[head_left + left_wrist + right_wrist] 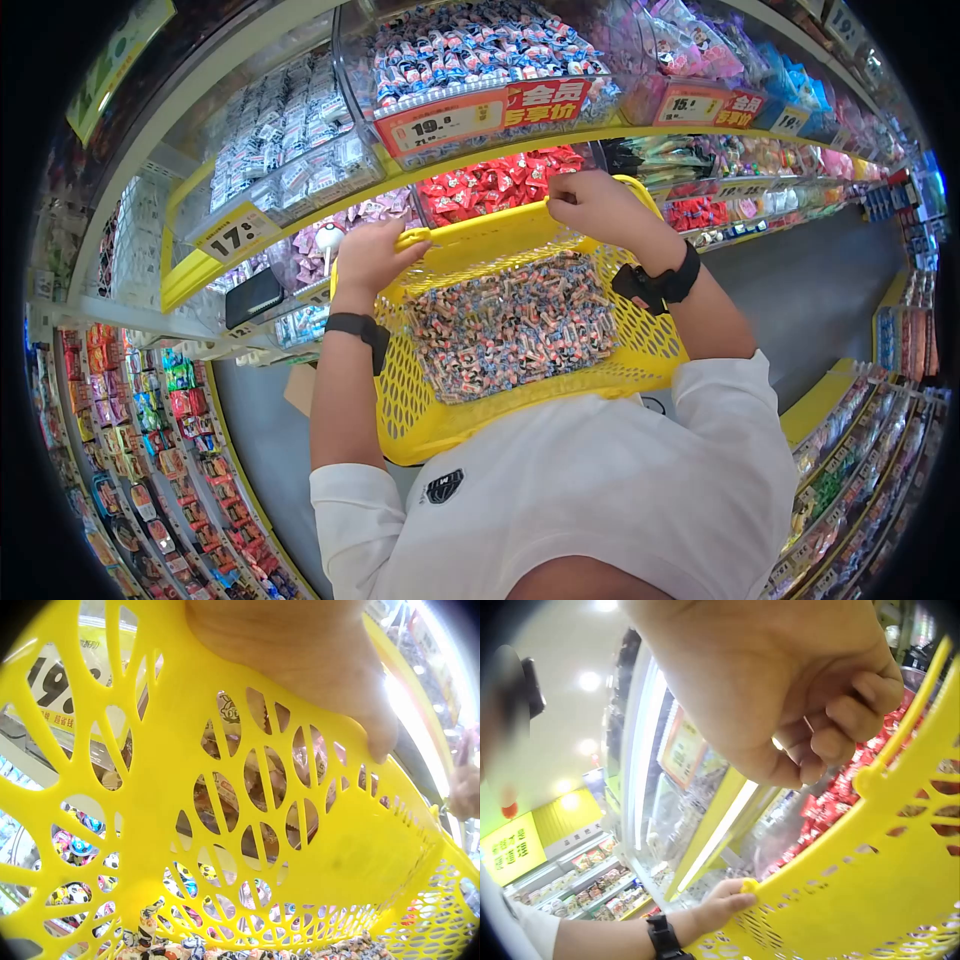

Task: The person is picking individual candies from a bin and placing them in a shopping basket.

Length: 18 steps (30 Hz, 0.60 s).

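A yellow plastic shopping basket (490, 228) with perforated walls is in front of the white shirt. A layer of small wrapped candies (510, 325) covers its bottom. On the basket's left corner, my left hand (377, 255) grips the rim, its thumb lying along the edge. The left wrist view shows that hand (300, 664) over the top of the yellow wall. Above the far right rim is my right hand (605, 210), fingers curled inward. In the right wrist view, nothing shows within the curled fingers (840, 731).
Behind the basket lies a bin of red wrapped candies (490, 185). Above, a clear bin (480, 50) holds blue-and-white candies behind a price sign (440, 125). A dark phone-like object (254, 298) sits at the left shelf edge. Snack racks (150, 450) flank the grey floor (790, 290).
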Each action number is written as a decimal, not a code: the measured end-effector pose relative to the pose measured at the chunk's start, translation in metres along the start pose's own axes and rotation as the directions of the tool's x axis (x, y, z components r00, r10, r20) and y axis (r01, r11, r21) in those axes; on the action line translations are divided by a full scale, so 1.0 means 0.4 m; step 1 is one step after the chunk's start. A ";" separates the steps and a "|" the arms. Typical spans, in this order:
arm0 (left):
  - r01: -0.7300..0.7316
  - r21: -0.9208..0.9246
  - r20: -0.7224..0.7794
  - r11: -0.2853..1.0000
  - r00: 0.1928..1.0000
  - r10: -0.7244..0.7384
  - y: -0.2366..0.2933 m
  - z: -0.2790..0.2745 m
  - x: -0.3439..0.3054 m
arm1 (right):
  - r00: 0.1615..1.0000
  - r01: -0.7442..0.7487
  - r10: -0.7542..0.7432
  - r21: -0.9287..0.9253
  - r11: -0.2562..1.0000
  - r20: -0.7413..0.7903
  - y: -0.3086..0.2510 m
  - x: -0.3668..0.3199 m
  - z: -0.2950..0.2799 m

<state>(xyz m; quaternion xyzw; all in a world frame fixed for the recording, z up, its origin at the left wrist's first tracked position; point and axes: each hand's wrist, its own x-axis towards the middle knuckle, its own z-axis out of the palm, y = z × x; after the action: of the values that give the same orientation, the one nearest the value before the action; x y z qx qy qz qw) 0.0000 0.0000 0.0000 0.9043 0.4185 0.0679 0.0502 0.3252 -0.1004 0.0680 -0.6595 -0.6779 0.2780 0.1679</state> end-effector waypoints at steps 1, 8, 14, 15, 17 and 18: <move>-0.024 -0.044 -0.056 0.999 0.998 0.021 0.002 0.003 -0.005 | 0.999 -0.033 0.033 0.028 0.999 0.020 0.023 -0.002 0.025; -0.057 -0.078 -0.109 0.995 0.993 0.048 -0.004 0.015 -0.006 | 0.977 -0.106 0.131 -0.148 0.983 0.167 0.107 -0.012 0.171; -0.063 -0.069 -0.109 0.996 0.993 0.055 -0.005 0.012 -0.005 | 0.879 -0.019 0.169 -0.322 0.947 0.446 0.195 -0.012 0.287; -0.062 -0.066 -0.103 0.996 0.993 0.055 -0.005 0.011 -0.004 | 0.872 0.024 0.149 -0.346 0.938 0.466 0.228 -0.008 0.315; -0.059 -0.068 -0.106 0.996 0.993 0.052 -0.008 0.014 -0.004 | 0.805 0.046 0.196 -0.389 0.920 0.560 0.248 -0.003 0.332; -0.058 -0.068 -0.107 0.996 0.993 0.050 -0.009 0.016 -0.005 | 0.767 0.059 0.220 -0.408 0.911 0.603 0.257 -0.002 0.343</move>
<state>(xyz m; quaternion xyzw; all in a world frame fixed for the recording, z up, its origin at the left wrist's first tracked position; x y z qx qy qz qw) -0.0028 0.0005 -0.0068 0.9080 0.3933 0.1319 0.0584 0.3261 -0.1251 -0.1015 -0.5751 -0.7069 0.3456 -0.2239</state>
